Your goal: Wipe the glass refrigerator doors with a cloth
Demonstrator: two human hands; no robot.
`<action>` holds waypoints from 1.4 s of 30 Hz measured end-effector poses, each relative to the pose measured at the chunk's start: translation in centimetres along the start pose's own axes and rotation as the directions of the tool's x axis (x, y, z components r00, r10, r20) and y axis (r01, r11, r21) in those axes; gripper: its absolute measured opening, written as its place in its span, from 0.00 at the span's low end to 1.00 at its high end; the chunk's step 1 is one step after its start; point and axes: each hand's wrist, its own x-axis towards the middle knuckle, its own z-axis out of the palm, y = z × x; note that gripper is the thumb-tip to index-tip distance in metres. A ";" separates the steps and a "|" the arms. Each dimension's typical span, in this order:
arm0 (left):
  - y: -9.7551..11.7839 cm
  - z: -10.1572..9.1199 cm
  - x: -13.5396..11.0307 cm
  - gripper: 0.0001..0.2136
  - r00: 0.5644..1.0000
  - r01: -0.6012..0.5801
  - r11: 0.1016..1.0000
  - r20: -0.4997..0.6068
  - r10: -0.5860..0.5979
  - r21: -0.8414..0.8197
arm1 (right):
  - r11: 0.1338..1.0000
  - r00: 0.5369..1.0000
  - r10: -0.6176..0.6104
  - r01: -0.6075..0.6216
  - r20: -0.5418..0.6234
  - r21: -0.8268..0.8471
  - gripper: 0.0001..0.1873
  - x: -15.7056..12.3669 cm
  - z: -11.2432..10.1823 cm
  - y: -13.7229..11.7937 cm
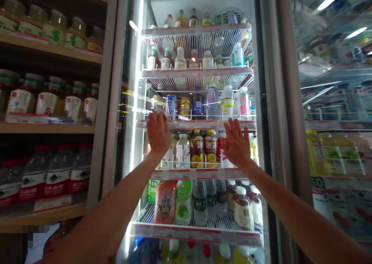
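Note:
An open drinks fridge stands in front of me, its wire shelves (197, 73) lit by a strip on the left. My left hand (158, 132) is raised flat with fingers stretched out, in front of the red-edged shelf rail (197, 124) near a blue can (171, 106). My right hand (235, 142) is also open, fingers spread, in front of the brown iced-tea bottles (203, 148) and a red-labelled bottle. Neither hand holds anything. Whether the palms touch the shelf edge or bottles I cannot tell.
The fridge's glass door (128, 101) stands open on the left. Wooden shelves (46, 128) with jars and water bottles lie further left. A second, closed glass-door fridge (334, 120) is on the right. Lower shelves hold juice and water bottles (200, 202).

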 end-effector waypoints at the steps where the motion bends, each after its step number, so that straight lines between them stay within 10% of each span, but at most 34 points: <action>1: 1.9 0.6 -0.9 0.21 0.995 -0.100 0.995 0.022 0.100 0.005 | 1.000 1.000 -0.001 0.001 -0.003 0.005 0.28 0.0 0.1 0.1; 4: 6.6 1.9 -3.4 0.20 0.892 -0.435 0.900 0.121 0.435 -0.025 | 1.000 1.000 -0.014 0.014 -0.021 0.010 0.29 0.0 0.2 0.3; 7: 6.4 1.5 -4.2 0.19 0.814 -0.560 0.826 0.146 0.562 -0.061 | 1.000 0.999 -0.022 0.022 -0.033 0.011 0.29 -0.2 -0.1 0.6; 12: -1.8 -1.2 -2.9 0.21 0.991 -0.128 0.991 -0.023 0.129 0.044 | 0.999 0.999 -0.039 0.039 -0.013 0.028 0.30 -1.7 -1.0 -0.4; 15: -2.7 -1.7 -3.3 0.22 0.988 0.113 0.991 -0.111 -0.105 0.067 | 0.997 0.998 -0.058 0.058 0.000 0.050 0.30 -2.9 -0.8 -2.1; 18: 1.5 -0.8 -5.8 0.22 0.996 -0.093 0.994 -0.011 0.093 0.051 | 0.997 0.998 -0.054 0.053 0.020 0.057 0.30 -3.5 -0.2 -3.3; 21: 6.3 0.3 -8.8 0.22 0.898 -0.424 0.904 0.103 0.427 -0.053 | 0.997 0.998 -0.056 0.055 0.018 0.052 0.30 -3.6 0.1 -3.3; 24: 6.6 0.0 -9.9 0.21 0.850 -0.510 0.857 0.109 0.515 -0.075 | 0.997 0.998 -0.064 0.064 0.003 0.050 0.30 -3.6 0.1 -2.9; 29: -0.6 -2.2 -8.2 0.21 0.994 -0.103 0.994 -0.018 0.104 0.038 | 0.998 0.999 -0.050 0.050 0.002 0.047 0.31 -3.7 -0.1 -2.9; 32: -1.5 -2.8 -8.1 0.22 0.986 0.144 0.987 -0.092 -0.138 0.069 | 0.998 0.999 -0.032 0.031 0.016 0.049 0.32 -3.7 -0.1 -3.1; 35: 2.4 -2.0 -10.1 0.22 0.999 -0.052 0.996 0.000 0.052 0.069 | 0.997 0.999 -0.030 0.030 0.011 0.065 0.32 -3.6 0.0 -3.2; 38: 6.7 -1.2 -13.0 0.22 0.900 -0.412 0.911 0.144 0.412 -0.034 | 0.995 0.999 -0.036 0.036 -0.008 0.094 0.32 -3.6 -0.1 -3.1; 42: 5.0 -2.4 -15.3 0.24 0.830 -0.510 0.857 0.219 0.512 -0.072 | 0.993 1.000 -0.018 0.017 0.015 0.114 0.32 -4.3 -0.6 -2.8</action>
